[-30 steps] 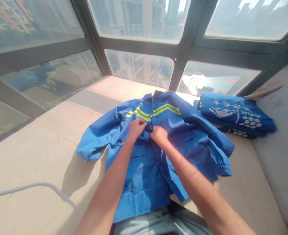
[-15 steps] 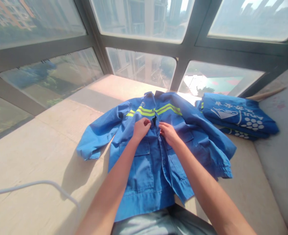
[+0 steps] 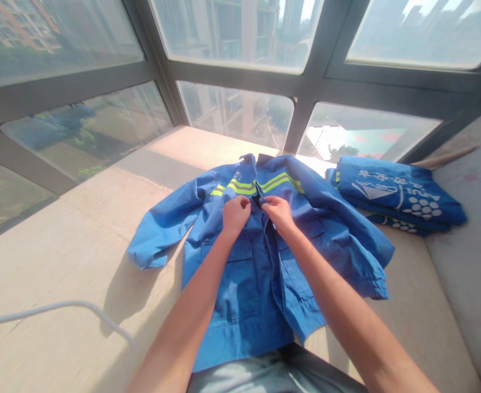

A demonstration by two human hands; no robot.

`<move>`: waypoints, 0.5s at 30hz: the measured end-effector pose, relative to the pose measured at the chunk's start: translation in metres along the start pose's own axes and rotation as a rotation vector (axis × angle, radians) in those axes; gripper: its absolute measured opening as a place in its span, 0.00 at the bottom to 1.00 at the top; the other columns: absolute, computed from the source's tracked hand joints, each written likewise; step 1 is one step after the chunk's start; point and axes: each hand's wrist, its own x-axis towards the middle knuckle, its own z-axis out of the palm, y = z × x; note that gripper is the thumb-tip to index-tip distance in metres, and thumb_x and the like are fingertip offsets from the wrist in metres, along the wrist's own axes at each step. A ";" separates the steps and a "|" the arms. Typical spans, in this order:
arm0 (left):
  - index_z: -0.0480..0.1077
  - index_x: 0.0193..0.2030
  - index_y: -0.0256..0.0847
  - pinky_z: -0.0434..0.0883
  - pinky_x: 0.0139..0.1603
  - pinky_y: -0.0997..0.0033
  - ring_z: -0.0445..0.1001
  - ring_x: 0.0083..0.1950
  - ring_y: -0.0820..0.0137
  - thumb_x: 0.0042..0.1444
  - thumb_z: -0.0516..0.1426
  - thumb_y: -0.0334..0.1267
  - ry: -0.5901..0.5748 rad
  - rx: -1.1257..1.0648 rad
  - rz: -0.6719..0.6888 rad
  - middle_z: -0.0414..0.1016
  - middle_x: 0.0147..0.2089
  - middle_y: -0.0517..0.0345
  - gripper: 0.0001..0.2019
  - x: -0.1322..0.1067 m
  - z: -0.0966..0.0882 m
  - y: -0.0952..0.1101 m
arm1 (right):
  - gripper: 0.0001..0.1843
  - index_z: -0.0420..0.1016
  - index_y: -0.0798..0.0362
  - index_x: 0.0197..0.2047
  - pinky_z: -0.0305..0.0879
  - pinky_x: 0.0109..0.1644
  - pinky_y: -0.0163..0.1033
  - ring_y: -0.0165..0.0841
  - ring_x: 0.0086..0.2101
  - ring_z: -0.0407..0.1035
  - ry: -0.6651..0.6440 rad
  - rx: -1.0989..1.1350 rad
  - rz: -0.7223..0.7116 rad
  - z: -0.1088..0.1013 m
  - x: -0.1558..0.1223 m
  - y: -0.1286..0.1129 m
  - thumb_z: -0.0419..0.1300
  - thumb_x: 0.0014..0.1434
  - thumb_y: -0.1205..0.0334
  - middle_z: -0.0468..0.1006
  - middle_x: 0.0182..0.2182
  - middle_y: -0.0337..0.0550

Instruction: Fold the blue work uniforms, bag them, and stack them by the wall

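Blue cloth with yellow-green stripes (image 3: 242, 188) across the chest is spread in the centre of the frame, where a work jacket (image 3: 260, 251) is laid front up, collar toward the windows and hem toward the lower edge. Its front edges are parted by a small dark gap just below the stripes. On the left of that gap, one side appears to be pinched by the left hand (image 3: 236, 215), its fingers curled and nearly closed; on the right, the other edge is taken between the fingertips of the right hand (image 3: 278, 212), loosely bent. Over the past second, the right hand has been raised along the front and its fist loosened into a fingertip hold; attention thus seems to be centred on the upper part of the closure, while the lower front is left parted.

Beneath the jacket, a pale, sunlit ledge (image 3: 60, 262) is crossed at lower left by a light-coloured cord (image 3: 60, 307). Folded blue garments (image 3: 391, 188) with white printing are stacked at right, beside a pale wall (image 3: 461, 273). The upper frame is filled by grey-framed windows (image 3: 232, 38), through which buildings and greenery are seen.
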 end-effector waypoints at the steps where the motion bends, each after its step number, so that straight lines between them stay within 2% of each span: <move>1: 0.78 0.37 0.42 0.72 0.45 0.66 0.80 0.41 0.62 0.56 0.60 0.32 0.011 0.047 0.000 0.83 0.37 0.54 0.05 0.000 0.000 0.001 | 0.21 0.83 0.56 0.42 0.62 0.31 0.34 0.30 0.25 0.65 0.022 -0.059 -0.041 0.000 0.000 0.000 0.59 0.45 0.59 0.72 0.20 0.34; 5: 0.79 0.37 0.42 0.72 0.46 0.65 0.80 0.42 0.61 0.56 0.59 0.31 0.015 0.092 0.053 0.83 0.38 0.52 0.06 0.001 0.005 0.005 | 0.23 0.85 0.54 0.44 0.63 0.35 0.35 0.33 0.27 0.68 0.004 -0.250 -0.134 -0.003 -0.002 -0.003 0.58 0.47 0.58 0.72 0.20 0.34; 10: 0.79 0.37 0.40 0.74 0.47 0.66 0.81 0.41 0.64 0.54 0.61 0.29 -0.024 -0.182 0.029 0.83 0.37 0.54 0.07 0.003 0.009 0.006 | 0.24 0.85 0.54 0.44 0.64 0.38 0.35 0.33 0.29 0.71 -0.053 -0.339 -0.149 -0.005 -0.004 -0.007 0.57 0.47 0.59 0.77 0.24 0.37; 15: 0.80 0.38 0.41 0.75 0.48 0.67 0.81 0.40 0.65 0.54 0.61 0.28 -0.024 -0.228 0.033 0.84 0.38 0.54 0.08 0.002 0.007 0.002 | 0.26 0.84 0.57 0.48 0.65 0.37 0.35 0.33 0.28 0.70 -0.068 -0.356 -0.146 -0.005 -0.005 -0.008 0.56 0.48 0.59 0.75 0.21 0.36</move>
